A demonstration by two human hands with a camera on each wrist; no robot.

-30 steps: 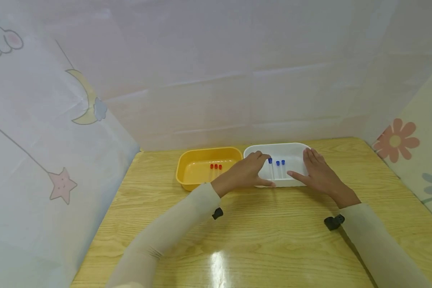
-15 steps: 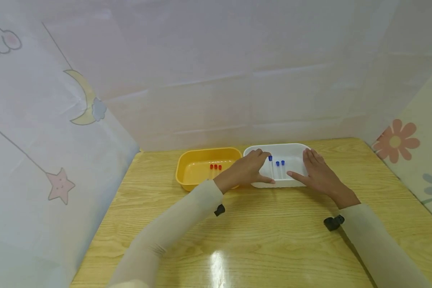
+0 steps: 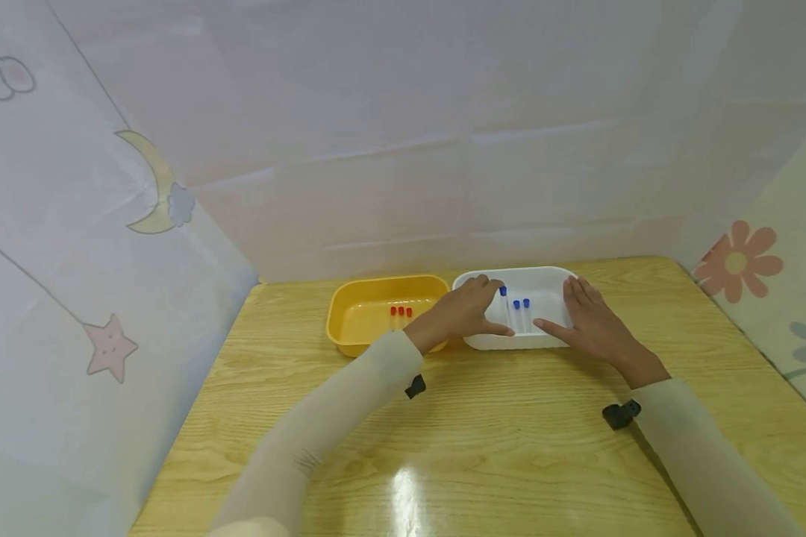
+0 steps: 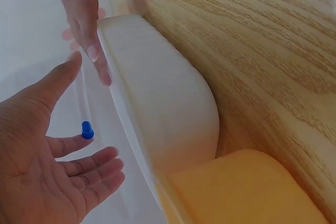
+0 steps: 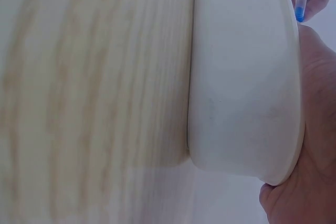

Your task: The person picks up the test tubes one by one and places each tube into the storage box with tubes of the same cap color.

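Observation:
In the head view my left hand [image 3: 469,308] is over the left part of the white tray [image 3: 544,277]. Lengthwise between its thumb and index finger it pinches a clear, thin tube with a blue cap [image 4: 87,129]. The cap end is at the index fingertip, the other end at the thumb. Two more blue-capped tubes [image 3: 522,304] lie side by side inside the tray, partly hard to see. My right hand [image 3: 594,328] rests on the tray's right end, fingers straight and thumb spread toward the front rim [image 5: 294,103].
A yellow tray [image 3: 349,339] stands left of the white one, with red-capped tubes [image 3: 401,311] inside; my left forearm passes over its front corner. Both trays sit near the back of the wooden table [image 3: 483,432], before a cloth-covered wall [image 3: 403,186].
My left hand has risen slightly and moved a little away from me, with the blue-capped tube still pinched in it. My right hand has stayed on the white tray.

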